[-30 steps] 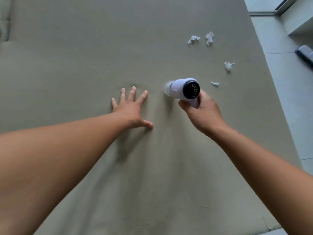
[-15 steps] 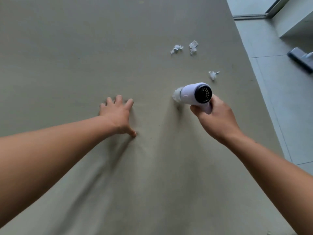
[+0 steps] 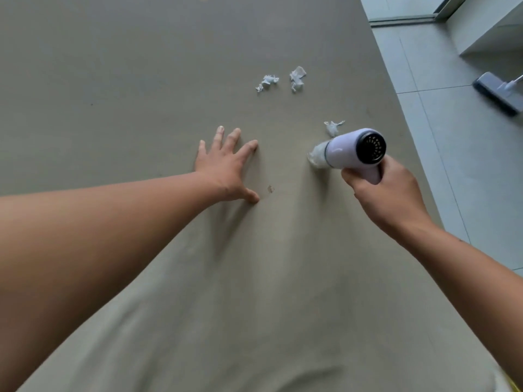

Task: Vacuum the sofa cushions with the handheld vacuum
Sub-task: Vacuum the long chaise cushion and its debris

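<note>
On the wide tan sofa cushion (image 3: 141, 80), the left hand (image 3: 223, 168) lies flat with its fingers spread out. It presses the cloth down, most likely to keep it tight and smooth so the cleaner can slide. At about three o'clock from it, the right hand (image 3: 387, 199) grips the handle of the white handheld vacuum (image 3: 348, 149). The clear front end is tipped down onto the cushion, and the dark round back end faces up. A little white paper scrap (image 3: 332, 127) lies just past the vacuum at about twelve o'clock, so I think it is the next one to suck up. Two more scraps (image 3: 267, 82) sit farther off at about eleven o'clock. A tiny clear bit (image 3: 270, 189) lies just beside the left thumb. Off at two o'clock, on the tiled floor (image 3: 467, 165), rests a grey floor-cleaner head (image 3: 498, 94).
</note>
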